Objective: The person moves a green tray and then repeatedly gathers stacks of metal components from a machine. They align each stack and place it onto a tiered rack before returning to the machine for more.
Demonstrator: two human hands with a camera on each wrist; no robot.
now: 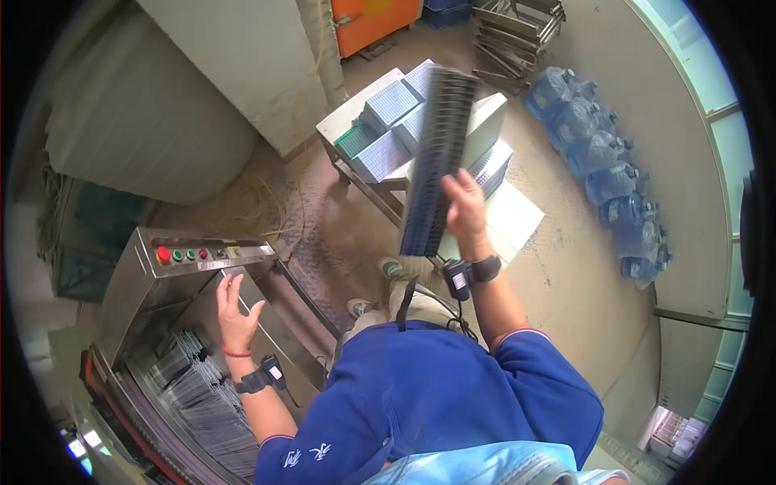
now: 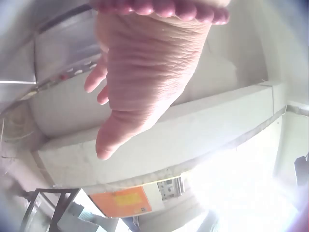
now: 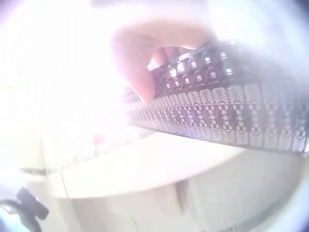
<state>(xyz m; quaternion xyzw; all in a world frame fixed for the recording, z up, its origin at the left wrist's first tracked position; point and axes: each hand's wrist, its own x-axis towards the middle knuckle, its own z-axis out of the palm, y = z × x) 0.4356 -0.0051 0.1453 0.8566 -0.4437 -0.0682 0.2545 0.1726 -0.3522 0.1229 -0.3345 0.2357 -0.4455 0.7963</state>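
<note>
- Workroom bkgd: tan floor (image 1: 582, 283), pale wall (image 1: 671, 162) at 3 o'clock, orange cabinet (image 1: 372, 24) nr 12.
- Metal machine (image 1: 129, 283) at 8, w/ red button (image 1: 163, 255) on its panel & thin boards (image 1: 202, 396) packed inside.
- Table (image 1: 330, 128) at 12, w/ gridded stacks (image 1: 392, 105) & a green stack (image 1: 353, 141) at its L side; pale flat panel (image 1: 517, 218) at 2–3, just past the R wrist.
- Metal racks (image 1: 517, 36) at 1; row of blue jugs (image 1: 610, 178) running approx 2 to 3, by the wall.
- Dark board (image 1: 440, 137) is at 12–1, long & tilted, upper end leaning twd 1; crosses in front of table & stacks in head view. Can't tell if it touches them. Slightly blurred; R wrist view shows rows of small metallic pads on it.
- R hand (image 1: 467, 210) at 2, grips board's R long edge nr its lower half: thumb on one face, fingers partly hidden behind.
- L hand (image 1: 237, 315) at 8, over machine front, below button panel; fingers loosely bent, thumb well apart. Touching metal or not: can't tell.
- Edges/room: floor gap btwn machine & table at 10–11; wider floor btwn person & jugs, 3–4.
- Floor scuffed & marked nr table legs; cords (image 1: 271, 202) lie at 10.
</note>
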